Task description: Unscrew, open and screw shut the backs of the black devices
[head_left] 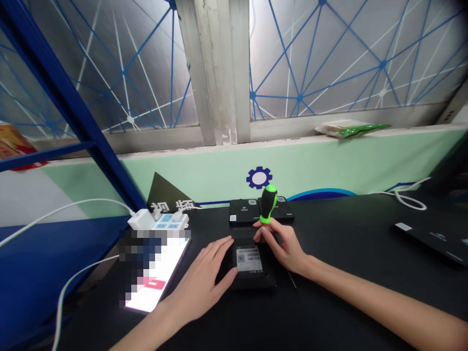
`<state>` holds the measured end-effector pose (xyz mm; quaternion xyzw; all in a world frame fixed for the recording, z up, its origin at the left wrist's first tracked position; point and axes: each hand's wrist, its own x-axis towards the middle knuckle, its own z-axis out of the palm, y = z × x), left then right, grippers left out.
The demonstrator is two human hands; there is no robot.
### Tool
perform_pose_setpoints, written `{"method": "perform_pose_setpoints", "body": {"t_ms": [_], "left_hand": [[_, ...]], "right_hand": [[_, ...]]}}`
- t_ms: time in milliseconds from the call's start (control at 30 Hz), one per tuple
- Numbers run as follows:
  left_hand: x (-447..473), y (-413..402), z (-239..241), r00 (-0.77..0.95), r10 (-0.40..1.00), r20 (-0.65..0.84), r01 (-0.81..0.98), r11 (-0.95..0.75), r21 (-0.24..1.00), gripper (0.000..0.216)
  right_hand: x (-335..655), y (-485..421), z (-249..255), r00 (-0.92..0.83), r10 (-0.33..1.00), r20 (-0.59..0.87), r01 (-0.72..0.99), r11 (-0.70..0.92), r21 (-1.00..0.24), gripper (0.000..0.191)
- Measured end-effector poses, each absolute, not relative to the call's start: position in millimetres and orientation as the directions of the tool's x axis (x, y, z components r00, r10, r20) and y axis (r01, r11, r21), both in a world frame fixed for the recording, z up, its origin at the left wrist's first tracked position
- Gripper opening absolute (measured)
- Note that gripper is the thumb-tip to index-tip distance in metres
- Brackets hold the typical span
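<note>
A black device with a white printed label (249, 260) lies on the black table in front of me. My left hand (211, 268) rests along its left side, fingers stretched out and thumb at its lower left edge. Above its upper right part, my right hand (283, 241) pinches a screwdriver with a green and black handle (269, 204). The screwdriver stands nearly upright, handle up. Its tip is hidden behind my fingers, so I cannot tell whether it touches the device. A thin metal rod (291, 279) lies beside the device, below my right wrist.
Two flat black boxes (242, 213) lie behind the device. At left are a lit tablet (161, 273), partly pixelated, and a white power strip (170, 222) with plugs and cables. Another black box (431, 241) and a white cable (409, 197) are at right. A green packet (353, 128) sits on the sill.
</note>
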<state>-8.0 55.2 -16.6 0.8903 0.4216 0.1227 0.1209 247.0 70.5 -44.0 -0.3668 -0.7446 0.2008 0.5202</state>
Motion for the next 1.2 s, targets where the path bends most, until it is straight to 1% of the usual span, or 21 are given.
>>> {"method": "perform_pose_setpoints", "body": {"t_ms": [133,267,467,700,833,967,1100,1200], "left_hand": [[-8.3,55.9,-18.4,0.619,0.776,0.126,0.715,-0.622,0.320,0.054],[-8.2,56.2,-18.6,0.615,0.778,0.129,0.718,-0.620,0.318,0.054],[-8.6,55.8,-17.3,0.619,0.774,0.132,0.713,-0.625,0.318,0.053],[-9.6,55.6,-17.5,0.621,0.777,0.107,0.716,-0.617,0.326,0.054],[-9.7,55.8,-17.3,0.621,0.774,0.122,0.713,-0.623,0.322,0.054],[-8.5,55.1,-15.1,0.615,0.782,0.102,0.724,-0.611,0.321,0.055],[-7.1,54.6,-13.9,0.624,0.769,0.136,0.709,-0.631,0.314,0.054],[-7.8,55.7,-15.5,0.624,0.771,0.129,0.714,-0.630,0.305,0.054]], "right_hand": [[246.5,72.4,-45.1,-0.158,0.769,0.619,0.330,0.632,-0.701,0.019],[246.7,72.7,-46.5,-0.142,0.781,0.608,0.321,0.617,-0.718,0.019],[247.3,69.2,-47.0,-0.201,0.765,0.612,0.312,0.643,-0.700,0.025],[246.8,72.7,-46.2,-0.184,0.759,0.624,0.325,0.646,-0.690,0.017],[247.0,72.4,-44.7,-0.181,0.752,0.633,0.345,0.652,-0.676,0.019],[247.4,70.7,-45.4,-0.199,0.760,0.619,0.341,0.646,-0.683,0.023],[247.5,71.3,-46.0,-0.194,0.753,0.628,0.315,0.655,-0.687,0.021],[247.0,72.7,-45.7,-0.177,0.740,0.648,0.309,0.667,-0.678,0.019]]}}
